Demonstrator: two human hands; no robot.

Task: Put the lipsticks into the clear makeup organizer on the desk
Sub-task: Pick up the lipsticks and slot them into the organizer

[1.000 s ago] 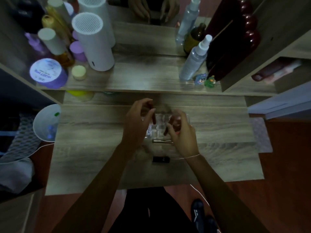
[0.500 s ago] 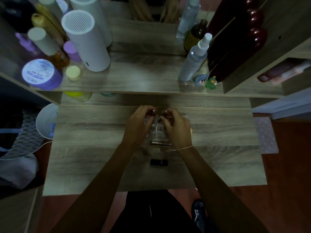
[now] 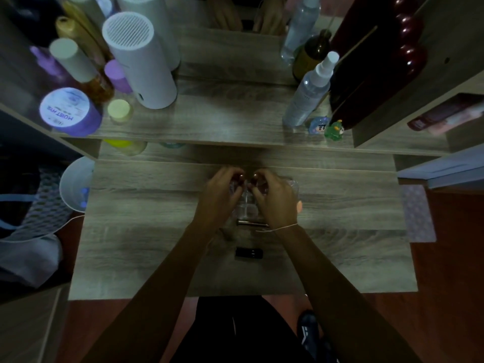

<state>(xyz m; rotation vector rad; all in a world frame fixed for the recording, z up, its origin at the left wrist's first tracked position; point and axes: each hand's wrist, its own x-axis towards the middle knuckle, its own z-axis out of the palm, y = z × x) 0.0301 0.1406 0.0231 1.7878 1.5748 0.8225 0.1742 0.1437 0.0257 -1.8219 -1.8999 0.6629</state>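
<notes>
The clear makeup organizer (image 3: 292, 186) stands on the desk, mostly hidden under both hands. My left hand (image 3: 218, 196) curls over its left side and pinches a dark red lipstick (image 3: 240, 177) at the fingertips. My right hand (image 3: 275, 200) covers the right side and pinches another dark red lipstick (image 3: 254, 178). The two lipstick tips sit close together over the organizer's far edge. A slim metallic lipstick (image 3: 251, 223) lies on the desk just in front of the organizer. A black lipstick (image 3: 248, 253) lies nearer to me.
A raised shelf (image 3: 222, 127) behind holds a white cylinder (image 3: 142, 66), a purple jar (image 3: 68, 111), a spray bottle (image 3: 309, 93) and small figurines (image 3: 333, 130). A white bowl (image 3: 74, 183) sits off the desk's left edge.
Both hands have drawn closer together over the organizer's far side, bringing the two lipstick tips nearly side by side. The two lipsticks on the desk have not moved.
</notes>
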